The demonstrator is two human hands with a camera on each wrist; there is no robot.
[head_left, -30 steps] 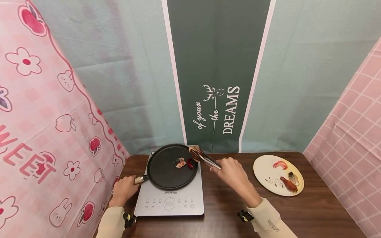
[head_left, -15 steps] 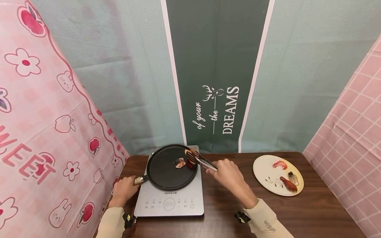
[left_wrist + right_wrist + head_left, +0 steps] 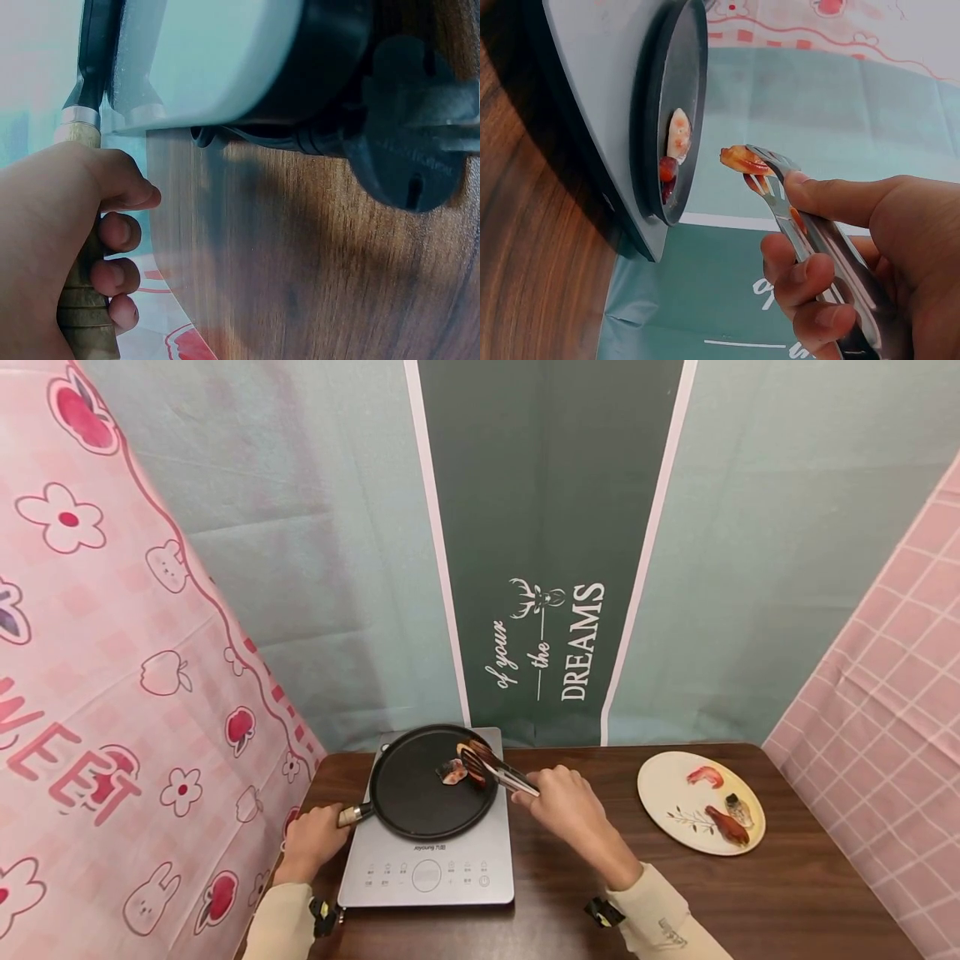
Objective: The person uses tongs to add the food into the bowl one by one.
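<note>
My left hand (image 3: 67,202) grips the wooden handle (image 3: 86,311) of a flat black frying pan (image 3: 408,793), fingers curled round it. The pan sits on a silver induction cooker (image 3: 397,881). In my right hand (image 3: 567,806) are metal tongs (image 3: 829,262). Their slotted tips pinch an orange-brown piece of food (image 3: 739,159), raised over the right part of the pan. Inside the pan lie a pale, dark-edged piece of food (image 3: 452,772) and a red piece (image 3: 667,171), partly hidden by the tongs in the head view.
A cream plate (image 3: 660,793) at right holds a shrimp (image 3: 705,775), a brown drumstick (image 3: 727,827) and a pale, dark-ended piece (image 3: 738,810). A black plug (image 3: 409,127) and cord lie by the cooker. Printed cloths (image 3: 337,568) hang around the wooden table (image 3: 570,902).
My right hand has moved left with the tongs and the orange-brown piece, from the pan's right rim to further over the pan. The left hand, pan and plate stay in place.
</note>
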